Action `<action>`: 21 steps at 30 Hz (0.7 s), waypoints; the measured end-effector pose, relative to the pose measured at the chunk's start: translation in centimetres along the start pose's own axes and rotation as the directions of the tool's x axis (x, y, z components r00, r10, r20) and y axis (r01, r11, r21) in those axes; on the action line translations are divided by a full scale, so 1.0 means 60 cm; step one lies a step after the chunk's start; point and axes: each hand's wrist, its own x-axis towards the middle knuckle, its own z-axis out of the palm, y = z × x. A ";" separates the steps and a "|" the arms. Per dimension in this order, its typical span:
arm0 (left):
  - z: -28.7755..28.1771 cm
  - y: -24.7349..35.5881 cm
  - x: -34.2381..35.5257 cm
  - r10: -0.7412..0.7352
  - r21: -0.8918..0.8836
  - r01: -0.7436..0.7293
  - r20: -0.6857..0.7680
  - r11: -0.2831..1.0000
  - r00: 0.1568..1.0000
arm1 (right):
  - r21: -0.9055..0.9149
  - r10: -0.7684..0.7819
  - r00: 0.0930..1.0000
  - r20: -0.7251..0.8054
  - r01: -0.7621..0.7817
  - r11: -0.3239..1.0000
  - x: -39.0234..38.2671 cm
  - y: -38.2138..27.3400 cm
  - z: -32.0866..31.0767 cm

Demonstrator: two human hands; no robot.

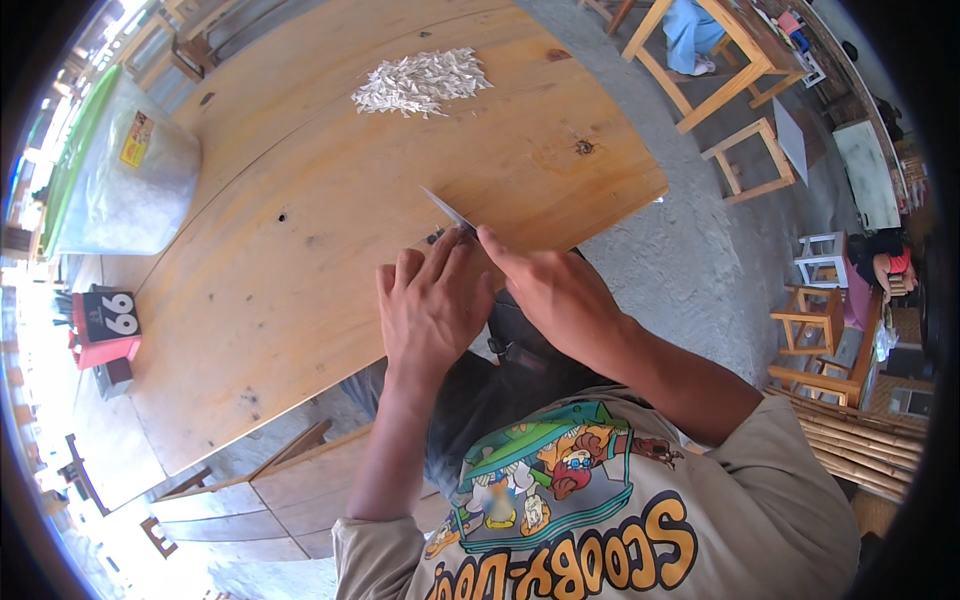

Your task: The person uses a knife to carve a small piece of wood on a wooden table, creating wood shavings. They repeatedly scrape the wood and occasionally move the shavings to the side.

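A green-lidded tub (140,185) and a red-and-black box (107,335) stood on the table (300,290), left of the left hand (435,300), whose grip could not be told. White scraps (425,82) lay beyond the knife (444,207), clenched in the right hand (545,288) near the table's edge; a stool (750,162) stood farther right.

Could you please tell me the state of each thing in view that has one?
Knife: held, blade bare, tip pointing away and leftward.
Right hand: closed on the knife.
Left hand: palm down, fingers bent close to the knife; whether it pinches anything is unclear.
White pieces: loose, heaped on the table.
Bin: green lid on.
Table: dotted with dark marks.
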 end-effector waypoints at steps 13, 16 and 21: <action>0.009 -0.018 -0.006 -0.082 -0.207 0.053 -0.132 0.977 0.988 | 0.536 0.420 0.908 0.002 -0.355 0.766 0.016 0.084 -0.060; 0.009 -0.036 0.021 -0.132 -0.229 0.093 -0.160 0.969 0.978 | 0.742 0.504 0.860 0.077 -0.387 0.548 0.028 0.125 -0.091; -0.003 -0.036 0.077 -0.221 -0.228 0.234 0.080 0.945 0.972 | 0.881 0.560 0.828 0.040 -0.293 0.370 0.043 0.184 -0.109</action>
